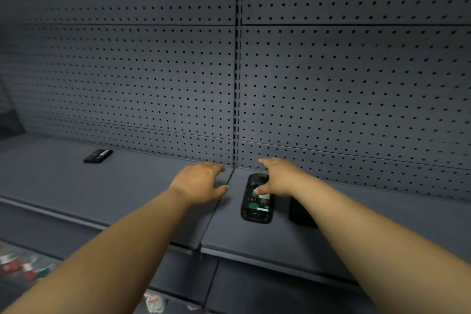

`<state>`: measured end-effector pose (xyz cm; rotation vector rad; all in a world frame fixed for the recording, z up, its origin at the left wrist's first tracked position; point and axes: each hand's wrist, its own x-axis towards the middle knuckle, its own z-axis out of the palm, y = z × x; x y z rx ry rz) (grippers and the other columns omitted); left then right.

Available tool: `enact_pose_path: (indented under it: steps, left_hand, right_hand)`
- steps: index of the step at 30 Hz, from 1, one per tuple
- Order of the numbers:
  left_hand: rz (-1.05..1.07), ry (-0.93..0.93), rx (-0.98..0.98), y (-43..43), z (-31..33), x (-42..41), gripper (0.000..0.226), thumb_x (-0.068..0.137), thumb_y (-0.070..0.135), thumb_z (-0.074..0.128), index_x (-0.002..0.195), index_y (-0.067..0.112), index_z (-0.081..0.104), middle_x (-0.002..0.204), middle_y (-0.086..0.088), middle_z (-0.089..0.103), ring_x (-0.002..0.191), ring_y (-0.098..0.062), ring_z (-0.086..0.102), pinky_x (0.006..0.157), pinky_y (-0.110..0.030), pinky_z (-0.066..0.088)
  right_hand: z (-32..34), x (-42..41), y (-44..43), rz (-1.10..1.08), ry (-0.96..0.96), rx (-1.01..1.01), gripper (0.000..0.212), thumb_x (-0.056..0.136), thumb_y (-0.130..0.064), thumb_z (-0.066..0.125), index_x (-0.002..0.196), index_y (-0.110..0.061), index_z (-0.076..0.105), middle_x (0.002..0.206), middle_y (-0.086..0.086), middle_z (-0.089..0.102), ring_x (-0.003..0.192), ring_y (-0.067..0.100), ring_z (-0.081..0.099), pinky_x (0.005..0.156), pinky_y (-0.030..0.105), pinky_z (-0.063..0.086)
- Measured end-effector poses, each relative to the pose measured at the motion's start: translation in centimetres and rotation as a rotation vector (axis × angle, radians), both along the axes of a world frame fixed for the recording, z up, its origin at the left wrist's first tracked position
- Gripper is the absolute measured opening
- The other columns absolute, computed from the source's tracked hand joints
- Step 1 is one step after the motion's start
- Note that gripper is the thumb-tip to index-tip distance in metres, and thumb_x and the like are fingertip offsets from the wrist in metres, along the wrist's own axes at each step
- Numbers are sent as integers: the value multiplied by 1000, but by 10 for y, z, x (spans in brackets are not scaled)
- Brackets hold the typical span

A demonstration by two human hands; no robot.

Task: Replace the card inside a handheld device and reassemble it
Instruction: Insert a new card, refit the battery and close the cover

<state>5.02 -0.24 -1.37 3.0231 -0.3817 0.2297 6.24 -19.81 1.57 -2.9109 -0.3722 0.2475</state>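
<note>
A black handheld device (pixel 257 201) lies on the grey shelf (pixel 127 186) with its back open, green circuitry showing inside. My right hand (pixel 279 178) hovers over its far end, fingers spread, thumb above the open compartment. To the left, my left hand (pixel 201 182) is held just above the shelf, fingers apart and empty. A flat black piece (pixel 302 211), perhaps the back cover, sits to the right of the device, partly hidden by my right forearm. A small black battery-like block (pixel 98 156) rests far left near the back wall. No card can be made out.
A grey pegboard wall (pixel 331 84) rises right behind the shelf. A seam (pixel 219 201) splits the shelf into two panels between my hands. Blurred red and white packages (pixel 23 267) lie on a lower level at the bottom left.
</note>
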Motion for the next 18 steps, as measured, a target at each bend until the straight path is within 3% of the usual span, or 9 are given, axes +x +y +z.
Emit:
enact_pose_path:
  steps: [18]
  left_hand:
    - [-139,23,66,242,-1,85,54,87,46,51,133,18,44,137,-5,52,125,-24,48,102,-37,40]
  right_hand:
    - [-10,74,245,-123,15,33,93,80,-42,68,151,-17,14,160,5,16,146,24,20,120,35,21]
